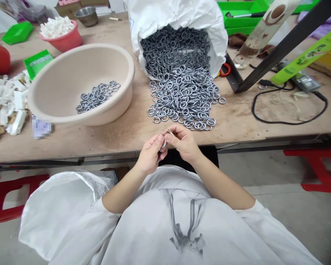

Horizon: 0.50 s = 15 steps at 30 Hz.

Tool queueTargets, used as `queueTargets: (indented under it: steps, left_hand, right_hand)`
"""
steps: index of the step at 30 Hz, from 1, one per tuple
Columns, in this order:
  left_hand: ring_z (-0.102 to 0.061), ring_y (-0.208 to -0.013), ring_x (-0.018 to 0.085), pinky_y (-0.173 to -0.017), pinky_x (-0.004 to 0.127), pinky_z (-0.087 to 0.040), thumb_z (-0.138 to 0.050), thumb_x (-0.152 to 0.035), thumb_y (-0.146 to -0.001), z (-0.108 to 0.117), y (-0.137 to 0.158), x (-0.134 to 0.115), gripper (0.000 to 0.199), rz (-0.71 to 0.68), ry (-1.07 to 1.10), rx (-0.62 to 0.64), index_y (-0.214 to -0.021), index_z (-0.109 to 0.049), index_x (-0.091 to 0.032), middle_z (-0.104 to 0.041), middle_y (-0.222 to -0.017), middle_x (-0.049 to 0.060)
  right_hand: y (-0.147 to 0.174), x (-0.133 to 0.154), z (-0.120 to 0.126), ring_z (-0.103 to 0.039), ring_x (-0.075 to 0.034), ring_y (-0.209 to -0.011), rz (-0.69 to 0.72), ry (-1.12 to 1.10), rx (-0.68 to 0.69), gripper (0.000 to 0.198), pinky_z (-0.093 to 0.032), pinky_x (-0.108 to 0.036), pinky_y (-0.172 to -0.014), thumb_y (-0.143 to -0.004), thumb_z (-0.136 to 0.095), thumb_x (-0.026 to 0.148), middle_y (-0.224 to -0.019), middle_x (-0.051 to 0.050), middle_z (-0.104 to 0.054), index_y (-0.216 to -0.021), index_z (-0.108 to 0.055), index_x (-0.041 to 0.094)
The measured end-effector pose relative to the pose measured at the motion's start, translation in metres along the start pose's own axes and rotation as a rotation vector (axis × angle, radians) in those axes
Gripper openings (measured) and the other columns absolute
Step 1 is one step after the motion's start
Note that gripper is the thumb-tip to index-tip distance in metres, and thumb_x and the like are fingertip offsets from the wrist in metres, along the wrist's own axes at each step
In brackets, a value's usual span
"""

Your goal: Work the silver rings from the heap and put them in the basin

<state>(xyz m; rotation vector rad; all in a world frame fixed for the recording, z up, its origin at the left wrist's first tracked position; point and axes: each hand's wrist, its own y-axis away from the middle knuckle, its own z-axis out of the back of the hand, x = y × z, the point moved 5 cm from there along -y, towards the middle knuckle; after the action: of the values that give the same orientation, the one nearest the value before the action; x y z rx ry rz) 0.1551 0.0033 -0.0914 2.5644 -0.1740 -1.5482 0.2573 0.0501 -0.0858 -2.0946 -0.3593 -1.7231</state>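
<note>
The grey ring [164, 144] looks light, smooth and fairly stiff, likely slippery, so best pinched across its rim. It sits in the left hand [150, 151], whose grip is closed on it, at seven o'clock from the ring pile [184, 95] on the surface [242, 129]; the right hand [184, 144], its grip also closed, pinches a thin piece [170, 131] at the ring's one o'clock
</note>
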Motion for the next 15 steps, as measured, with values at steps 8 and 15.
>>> queueTargets:
  steps: [8,15]
  left_hand:
    - [-0.034,-0.043,0.003,-0.039,0.016,-0.025,-0.075,-0.058,-0.075,0.005,-0.001,-0.008,0.051,-0.025,0.028,-0.037,-0.066,-0.045,-0.017,-0.04,-0.058,-0.006]
    - [-0.034,-0.044,0.003,-0.04,0.018,-0.026,-0.074,-0.06,-0.075,0.007,0.001,-0.005,0.051,-0.041,-0.033,0.028,-0.066,-0.047,-0.017,-0.04,-0.058,-0.006]
  right_hand:
    - [0.015,0.031,-0.003,-0.041,-0.011,-0.061,0.307,0.636,0.077,0.044,-0.03,-0.028,-0.06,-0.098,-0.049,0.051,-0.065,0.002,-0.045,-0.068,-0.049,0.019]
    - [0.014,0.033,-0.007,-0.035,-0.009,-0.055,0.259,0.671,0.168,0.047,-0.024,-0.028,-0.057,-0.097,-0.049,0.049,-0.059,0.005,-0.036,-0.062,-0.04,0.02]
